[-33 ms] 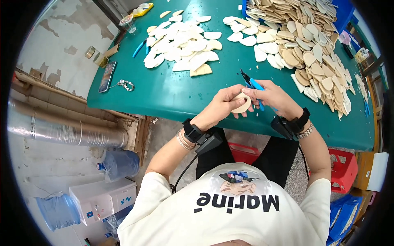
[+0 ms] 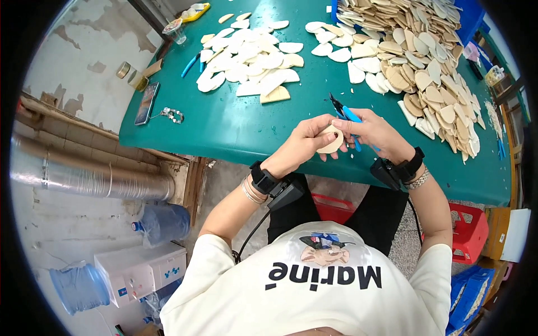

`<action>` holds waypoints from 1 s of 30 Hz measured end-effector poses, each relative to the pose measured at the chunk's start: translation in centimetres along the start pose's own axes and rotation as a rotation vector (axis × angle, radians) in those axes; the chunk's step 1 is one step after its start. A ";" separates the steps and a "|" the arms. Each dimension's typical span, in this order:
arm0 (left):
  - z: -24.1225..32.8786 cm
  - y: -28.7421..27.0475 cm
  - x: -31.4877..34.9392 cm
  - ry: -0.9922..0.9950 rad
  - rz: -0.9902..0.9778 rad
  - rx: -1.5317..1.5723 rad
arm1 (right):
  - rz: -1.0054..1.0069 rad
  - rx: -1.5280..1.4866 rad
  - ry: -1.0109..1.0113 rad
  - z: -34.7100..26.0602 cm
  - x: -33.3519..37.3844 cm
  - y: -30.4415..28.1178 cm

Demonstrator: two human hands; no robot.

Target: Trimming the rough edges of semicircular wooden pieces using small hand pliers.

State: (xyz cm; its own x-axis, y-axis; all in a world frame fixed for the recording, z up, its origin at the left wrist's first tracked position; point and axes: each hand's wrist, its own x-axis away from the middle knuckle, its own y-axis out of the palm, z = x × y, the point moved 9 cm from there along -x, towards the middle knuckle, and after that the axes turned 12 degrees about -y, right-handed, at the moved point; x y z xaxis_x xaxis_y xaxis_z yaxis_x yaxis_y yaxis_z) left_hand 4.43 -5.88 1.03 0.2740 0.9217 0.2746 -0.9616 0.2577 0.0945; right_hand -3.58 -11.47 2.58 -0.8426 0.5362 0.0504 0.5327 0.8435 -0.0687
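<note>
Over the near edge of the green table (image 2: 190, 131), my left hand (image 2: 307, 139) closes its fingers round a flat, rounded cream-coloured piece (image 2: 329, 141). My right hand (image 2: 367, 131) is closed on blue-handled cutting pliers (image 2: 351, 116), whose dark jaws point away from me. A right fingertip also touches the cream piece, and the two hands meet there. Beyond my left hand lies a loose pile of pale, half-round pieces (image 2: 252, 61). A larger heap of tan and cream pieces (image 2: 431, 84) spreads beyond my right hand.
At the left edge lie a phone (image 2: 147, 103) and a beaded strap (image 2: 172, 115). Farther off are a plastic cup (image 2: 175, 32), a yellow tray (image 2: 197, 12) and another blue-handled tool (image 2: 189, 66). A red stool (image 2: 469, 232) stands at the right below the table.
</note>
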 end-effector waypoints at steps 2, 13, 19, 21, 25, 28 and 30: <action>0.0 -0.1 0.1 0.018 0.008 0.002 | 0.028 -0.100 0.081 0.3 0.3 0.2; 0.1 -1.4 -0.1 0.073 0.035 0.124 | 0.128 0.863 -0.103 -2.4 1.0 -2.2; -0.4 -2.1 -0.3 0.101 0.099 0.099 | 0.123 0.987 -0.277 -3.9 1.6 -1.1; -0.4 -2.1 -0.4 0.095 0.106 0.092 | 0.111 1.021 -0.302 -4.1 1.7 -0.9; -0.4 -2.2 -0.4 0.103 0.117 0.063 | 0.132 1.077 -0.349 -4.3 2.0 -0.8; -0.3 -2.3 -0.4 0.095 0.116 0.070 | 0.140 1.134 -0.373 -4.9 2.2 -0.5; -0.3 -2.3 -0.3 0.103 0.114 0.061 | 0.150 1.153 -0.399 -5.3 2.3 -0.2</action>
State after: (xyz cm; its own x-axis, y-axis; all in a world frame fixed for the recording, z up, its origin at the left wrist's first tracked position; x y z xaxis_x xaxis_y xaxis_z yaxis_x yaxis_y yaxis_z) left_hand 6.56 -6.65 0.46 0.1571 0.9695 0.1881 -0.9827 0.1346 0.1273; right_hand -5.20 -10.30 7.97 -0.8520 0.4079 -0.3281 0.4153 0.1451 -0.8980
